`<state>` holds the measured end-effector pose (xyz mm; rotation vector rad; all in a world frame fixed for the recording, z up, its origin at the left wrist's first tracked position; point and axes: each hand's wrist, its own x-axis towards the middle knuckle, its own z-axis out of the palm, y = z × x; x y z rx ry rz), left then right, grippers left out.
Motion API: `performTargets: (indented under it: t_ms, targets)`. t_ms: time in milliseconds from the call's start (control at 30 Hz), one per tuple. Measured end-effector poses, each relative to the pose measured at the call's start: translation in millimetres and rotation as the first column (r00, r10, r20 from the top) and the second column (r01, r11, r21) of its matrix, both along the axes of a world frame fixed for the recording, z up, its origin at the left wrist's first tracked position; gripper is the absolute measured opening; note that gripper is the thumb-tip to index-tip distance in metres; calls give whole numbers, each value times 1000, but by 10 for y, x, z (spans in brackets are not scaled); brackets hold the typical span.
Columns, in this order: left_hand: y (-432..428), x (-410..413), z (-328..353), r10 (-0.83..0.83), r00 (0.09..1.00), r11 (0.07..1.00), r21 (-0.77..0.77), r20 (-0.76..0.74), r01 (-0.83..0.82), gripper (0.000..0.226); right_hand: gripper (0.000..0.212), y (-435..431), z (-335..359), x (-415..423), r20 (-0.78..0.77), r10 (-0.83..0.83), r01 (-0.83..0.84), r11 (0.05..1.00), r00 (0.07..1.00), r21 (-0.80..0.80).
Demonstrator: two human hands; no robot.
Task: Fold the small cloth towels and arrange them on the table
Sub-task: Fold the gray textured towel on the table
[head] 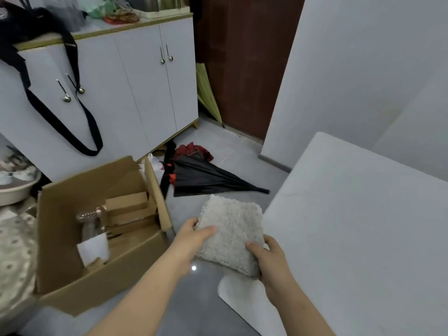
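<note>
Holding a folded towel [230,235] between them, both hands keep it in the air above the grey floor [208,299], just left of the white desk [358,234]. The left hand [191,236] has its grip clamped on the towel's left edge, thumb lying on top and fingers hidden underneath. The right hand [271,260] has its grip clamped on the near right corner, thumb on top as well. The towel is off-white and nubbly, folded to a thick, roughly square pad. Its slightly longer axis runs from the near right corner up toward the far left, so the far edge tilts away from the desk; the pad lies nearly flat, with its top face toward the camera. Its right edge is close beside the desk's left edge; whether the two touch cannot be told. An open cardboard box [97,229] sits on the floor to the left, and a black umbrella [208,178] lies farther off, beyond the towel.
</note>
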<state>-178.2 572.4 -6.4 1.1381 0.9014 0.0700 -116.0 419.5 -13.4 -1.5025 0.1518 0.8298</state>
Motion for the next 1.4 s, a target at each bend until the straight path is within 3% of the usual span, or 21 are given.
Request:
performTargets:
  t_ms: [267, 467, 600, 800, 1100, 1400]
  targets:
    - [1142, 301, -94, -22, 999, 997, 79, -47, 25, 64, 22, 1077, -90, 394, 18, -36, 37, 998, 999, -43]
    - [1817, 617, -34, -93, 996, 980, 177, -5, 93, 46, 24, 1747, -73, 826, 12, 34, -33, 997, 999, -75]
    - [2220, 889, -88, -174, 983, 941, 284, -52, 182, 19, 24, 2121, -79, 1118, -3, 29, -30, 996, 1000, -82]
    - [2711, 1534, -146, -333, 941, 880, 338, -61, 334, 14, 26, 2536, -182, 1460, -22, -121, 119, 989, 992, -85]
    - [2440, 2798, -107, -591, 802, 737, 350, -82, 579, 19, 28, 2140, -249, 2232, -12, -419, 417, 906, 908, -76]
    - [1733, 4095, 45, -702, 708, 648, 348, -71, 677, 17, 22, 1484, -173, 3252, 72, -547, 551, 833, 834, -49]
